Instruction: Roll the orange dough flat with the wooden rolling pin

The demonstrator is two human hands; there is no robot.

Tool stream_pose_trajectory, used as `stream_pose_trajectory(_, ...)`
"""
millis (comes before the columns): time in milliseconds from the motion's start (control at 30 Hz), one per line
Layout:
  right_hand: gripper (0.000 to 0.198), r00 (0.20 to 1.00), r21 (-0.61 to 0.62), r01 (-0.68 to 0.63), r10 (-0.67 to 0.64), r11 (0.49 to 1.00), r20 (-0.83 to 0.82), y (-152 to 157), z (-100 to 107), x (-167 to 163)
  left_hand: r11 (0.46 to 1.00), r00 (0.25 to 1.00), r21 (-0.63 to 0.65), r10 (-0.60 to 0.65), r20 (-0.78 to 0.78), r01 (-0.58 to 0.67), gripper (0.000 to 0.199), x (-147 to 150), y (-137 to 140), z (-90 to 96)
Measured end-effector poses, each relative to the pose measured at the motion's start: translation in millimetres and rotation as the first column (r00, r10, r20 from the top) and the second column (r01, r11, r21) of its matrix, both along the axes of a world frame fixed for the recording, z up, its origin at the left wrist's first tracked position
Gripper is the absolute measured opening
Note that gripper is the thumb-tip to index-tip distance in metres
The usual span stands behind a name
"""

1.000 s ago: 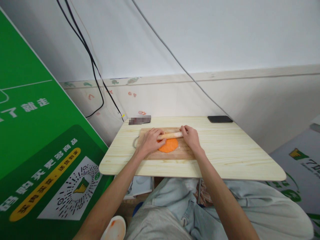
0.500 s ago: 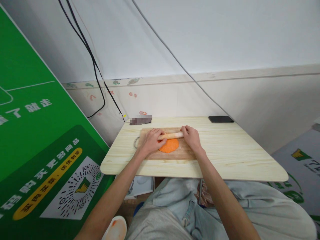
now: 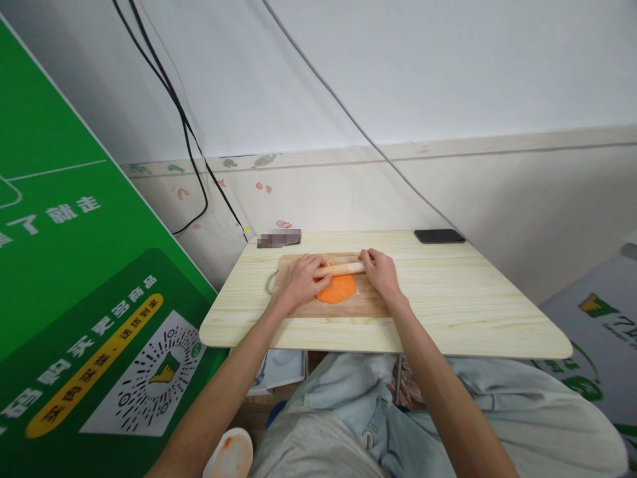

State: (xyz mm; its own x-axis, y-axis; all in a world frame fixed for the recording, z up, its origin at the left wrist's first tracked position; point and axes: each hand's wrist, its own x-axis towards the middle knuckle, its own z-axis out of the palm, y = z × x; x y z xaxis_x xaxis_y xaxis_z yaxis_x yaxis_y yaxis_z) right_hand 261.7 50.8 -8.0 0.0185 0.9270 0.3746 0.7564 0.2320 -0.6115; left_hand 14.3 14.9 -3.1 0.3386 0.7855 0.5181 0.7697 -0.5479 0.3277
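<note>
Gripping a rolling pin (image 3: 343,268) near its two ends, you have it lying across the far edge of a flat orange sheet (image 3: 338,290) on the wooden board (image 3: 353,309). Your left hand (image 3: 301,275) has a narrow grip, fingers curled over the pin; your right hand (image 3: 379,269) is wrapped around the opposite end. Uneven pressure between them could thin one side of the sheet, and a sticky surface could make it cling and tear. Your left thumb, close by the sheet's left edge, might dent it. Hard pushing might slide the board, since nothing visible braces it. Beneath is a pale wood-grain bench (image 3: 472,299), with a black phone (image 3: 439,236) at the far right and a pixelated item (image 3: 279,239) at the far left. Behind rises a white wall (image 3: 448,66); a green banner (image 3: 89,259) stands at your left, above a smeared dish (image 3: 229,455).
</note>
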Motion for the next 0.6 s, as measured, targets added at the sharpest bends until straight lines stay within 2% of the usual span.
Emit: stream_pose_trajectory(600,0.041,1.000,0.005,-0.003,0.003,1.000,-0.009,0.5,-1.2,1.0,1.000,1.000,-0.004,-0.007,0.021,0.007,0.009,0.7,-1.4,1.8)
